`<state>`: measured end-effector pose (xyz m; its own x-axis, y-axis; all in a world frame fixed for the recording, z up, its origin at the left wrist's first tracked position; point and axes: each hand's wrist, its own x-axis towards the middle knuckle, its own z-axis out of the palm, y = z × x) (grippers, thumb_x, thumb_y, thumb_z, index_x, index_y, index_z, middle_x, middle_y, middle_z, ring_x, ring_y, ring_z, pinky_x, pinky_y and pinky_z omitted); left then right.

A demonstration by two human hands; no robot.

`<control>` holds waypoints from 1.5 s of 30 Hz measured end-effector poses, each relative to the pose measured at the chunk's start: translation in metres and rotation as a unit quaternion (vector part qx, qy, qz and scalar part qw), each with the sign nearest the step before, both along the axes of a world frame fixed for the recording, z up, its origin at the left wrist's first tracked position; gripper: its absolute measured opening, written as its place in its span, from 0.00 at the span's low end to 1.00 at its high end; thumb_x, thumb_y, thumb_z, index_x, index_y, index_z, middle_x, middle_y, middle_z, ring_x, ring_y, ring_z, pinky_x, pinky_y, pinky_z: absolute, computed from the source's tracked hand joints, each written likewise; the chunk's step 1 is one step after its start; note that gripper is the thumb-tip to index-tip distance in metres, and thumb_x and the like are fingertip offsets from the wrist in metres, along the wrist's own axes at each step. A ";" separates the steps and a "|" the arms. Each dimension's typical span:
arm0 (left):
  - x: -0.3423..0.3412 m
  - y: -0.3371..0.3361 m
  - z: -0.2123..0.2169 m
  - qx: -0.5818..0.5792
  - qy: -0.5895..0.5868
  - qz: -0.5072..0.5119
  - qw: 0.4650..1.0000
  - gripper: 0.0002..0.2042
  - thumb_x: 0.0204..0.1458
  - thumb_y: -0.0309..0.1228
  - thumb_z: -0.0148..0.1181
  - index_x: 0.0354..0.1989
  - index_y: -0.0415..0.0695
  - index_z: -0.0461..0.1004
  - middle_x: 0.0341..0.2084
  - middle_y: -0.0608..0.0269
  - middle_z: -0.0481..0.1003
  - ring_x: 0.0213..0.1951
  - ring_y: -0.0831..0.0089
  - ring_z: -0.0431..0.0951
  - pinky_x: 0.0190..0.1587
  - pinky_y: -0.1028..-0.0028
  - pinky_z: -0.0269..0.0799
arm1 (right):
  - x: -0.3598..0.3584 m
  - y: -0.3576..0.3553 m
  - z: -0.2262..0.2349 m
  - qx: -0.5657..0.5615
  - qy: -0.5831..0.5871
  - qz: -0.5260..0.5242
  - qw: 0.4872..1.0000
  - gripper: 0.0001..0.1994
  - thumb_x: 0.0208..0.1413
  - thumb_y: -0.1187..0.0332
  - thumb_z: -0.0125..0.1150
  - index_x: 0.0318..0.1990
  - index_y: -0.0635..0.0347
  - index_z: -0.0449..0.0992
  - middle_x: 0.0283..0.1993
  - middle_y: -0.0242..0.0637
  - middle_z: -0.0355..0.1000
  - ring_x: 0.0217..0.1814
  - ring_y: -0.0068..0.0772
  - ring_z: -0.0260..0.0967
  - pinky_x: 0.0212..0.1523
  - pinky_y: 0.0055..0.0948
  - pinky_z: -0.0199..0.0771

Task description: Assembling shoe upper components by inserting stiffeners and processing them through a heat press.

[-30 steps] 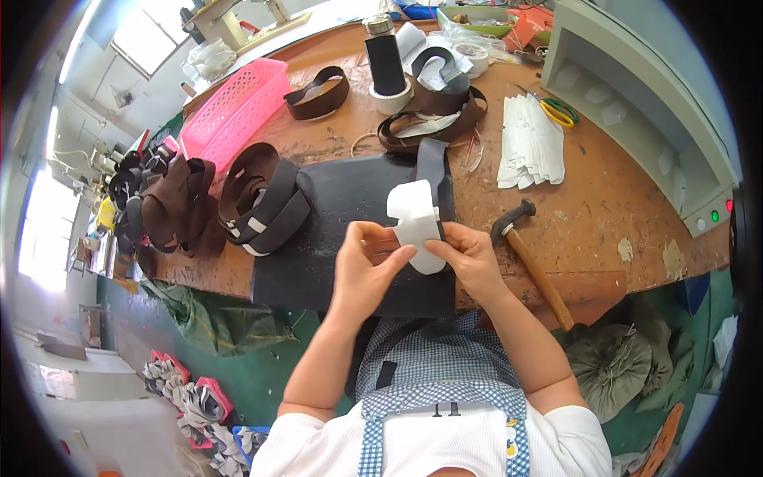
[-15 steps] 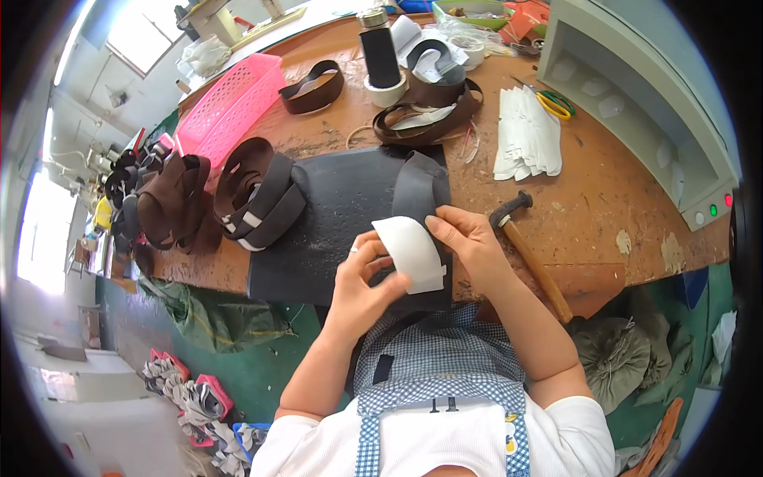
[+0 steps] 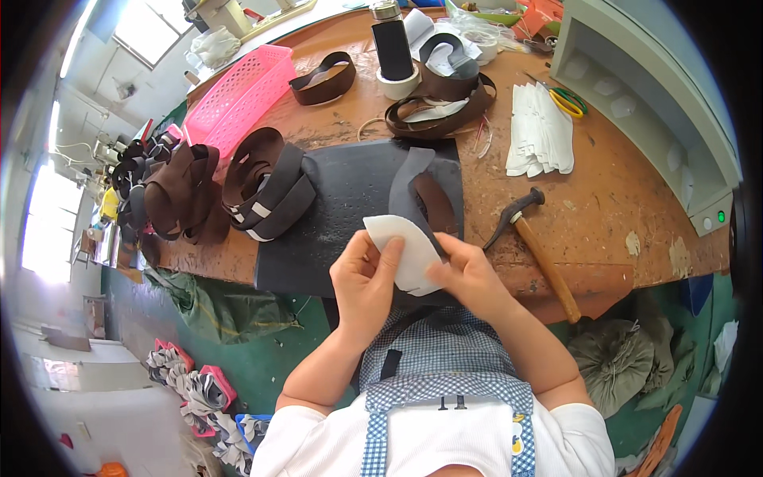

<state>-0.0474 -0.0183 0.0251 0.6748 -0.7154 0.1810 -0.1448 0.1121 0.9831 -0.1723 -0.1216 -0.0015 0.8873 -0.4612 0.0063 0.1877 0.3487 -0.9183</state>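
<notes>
My left hand (image 3: 362, 278) is closed on a white curved piece (image 3: 401, 246) of thin sheet material, the thumb lying across its face. At the piece's right edge, my right hand (image 3: 467, 274) is closed too, pinching a strip (image 3: 408, 191) that is grey on one face and dark brown on the other. Its thumb is slightly blurred against the white edge, and the fingertips behind are hidden. The strip loops up away from my hands over a black mat (image 3: 338, 191). White piece and strip meet between my hands; whether they are joined I cannot tell.
Right of the mat lie a hammer (image 3: 548, 266), a stack of white pieces (image 3: 540, 131) and scissors (image 3: 569, 103). Coiled strips (image 3: 274, 191) stand on the left, near a pink basket (image 3: 238, 95). Behind are a bottle (image 3: 391, 48) and more strips (image 3: 437, 115). A grey cabinet (image 3: 675, 103) borders the right.
The white piece has turned flatter toward me, and my left thumb has moved onto its face. My right hand has come lower, to its edge. The strip has twisted, showing its brown side.
</notes>
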 end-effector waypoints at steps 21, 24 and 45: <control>0.014 -0.012 -0.018 0.005 0.010 -0.048 0.999 0.06 0.51 0.23 0.64 0.34 0.34 0.77 0.44 0.61 0.72 0.39 0.76 0.78 0.39 0.77 0.79 | -0.012 0.011 -0.008 -0.093 0.052 0.008 0.994 0.16 0.58 0.69 0.63 0.50 0.68 0.70 0.41 0.35 0.75 0.42 0.19 0.71 0.42 0.20 0.73; 0.008 -0.014 -0.012 0.020 0.029 -0.066 0.997 0.07 0.50 0.23 0.65 0.34 0.34 0.76 0.44 0.61 0.72 0.38 0.76 0.78 0.37 0.78 0.80 | -0.011 0.012 -0.003 -0.070 0.031 -0.009 0.997 0.16 0.60 0.70 0.60 0.51 0.68 0.69 0.42 0.37 0.75 0.42 0.22 0.73 0.43 0.22 0.75; 0.017 -0.016 -0.010 0.028 -0.239 -0.079 0.967 0.08 0.37 0.26 0.71 0.27 0.41 0.78 0.39 0.64 0.75 0.45 0.65 0.70 0.47 0.67 0.68 | -0.009 0.002 -0.012 0.043 0.054 0.011 0.998 0.16 0.59 0.72 0.58 0.53 0.66 0.68 0.44 0.39 0.75 0.44 0.28 0.76 0.45 0.28 0.77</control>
